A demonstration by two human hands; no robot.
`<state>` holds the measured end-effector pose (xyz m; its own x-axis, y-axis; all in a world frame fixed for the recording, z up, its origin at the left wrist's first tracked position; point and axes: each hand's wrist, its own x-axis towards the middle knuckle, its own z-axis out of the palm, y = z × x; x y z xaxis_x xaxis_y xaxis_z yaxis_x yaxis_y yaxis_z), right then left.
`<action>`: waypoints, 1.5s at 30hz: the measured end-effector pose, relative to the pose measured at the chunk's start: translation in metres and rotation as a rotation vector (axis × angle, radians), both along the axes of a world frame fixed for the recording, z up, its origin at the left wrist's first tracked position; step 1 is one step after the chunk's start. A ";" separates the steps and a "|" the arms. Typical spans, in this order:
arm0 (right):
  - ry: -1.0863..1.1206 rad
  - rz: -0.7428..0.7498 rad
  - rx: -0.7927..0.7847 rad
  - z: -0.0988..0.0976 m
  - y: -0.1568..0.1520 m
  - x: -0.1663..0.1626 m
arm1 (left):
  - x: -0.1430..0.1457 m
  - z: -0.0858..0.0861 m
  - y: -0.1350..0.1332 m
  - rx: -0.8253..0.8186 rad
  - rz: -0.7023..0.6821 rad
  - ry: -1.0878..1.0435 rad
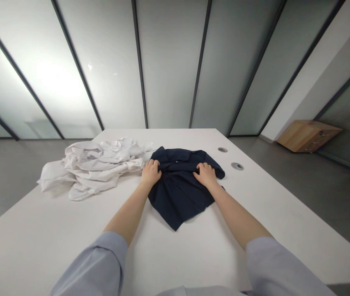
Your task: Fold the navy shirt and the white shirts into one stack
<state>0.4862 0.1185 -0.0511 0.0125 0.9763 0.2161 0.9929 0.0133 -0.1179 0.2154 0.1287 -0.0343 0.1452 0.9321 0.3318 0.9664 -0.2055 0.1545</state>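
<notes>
Holding the dark blue shirt with both hands near the middle of the frame, slightly above centre. Gripping its left edge with the left hand — fingers curled and pressed together, closing on a ridge of the cloth just below the collar. Gripping the same raised fold further to the right with the right hand, knuckles up, fingers bent down into the fabric and closing on it too; not being able to see the thumb of either hand clearly. Stretching both bare forearms up from the bottom of the frame, out of light blue sleeves at the lower edge. Resting the shirt flat on the white table, collar side toward the top of the frame, one pointed corner reaching down toward the centre bottom, a small pale button showing between the two hands. Seeing a heap of white clothes crumpled at the left of the shirt, touching it or nearly so beside the left hand — not being able to tell which. Seeing also two round metal cable holes in the table top at the right of the shirt, apart from it. Looking past the far table edge at frosted glass panels with dark frames, filling the upper half of the frame, at grey floor on both sides, and at a low wooden cabinet standing by the wall at the right edge.
</notes>
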 end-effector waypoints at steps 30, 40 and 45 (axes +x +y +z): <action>-0.166 0.067 -0.200 0.010 0.014 0.009 | -0.016 -0.021 0.031 -0.312 -0.229 0.119; -0.007 0.232 -0.245 0.013 0.017 0.050 | -0.037 -0.012 0.019 -0.366 -0.445 0.138; -0.021 0.089 -0.233 -0.005 0.021 0.042 | -0.029 -0.015 -0.005 -0.291 -0.433 0.122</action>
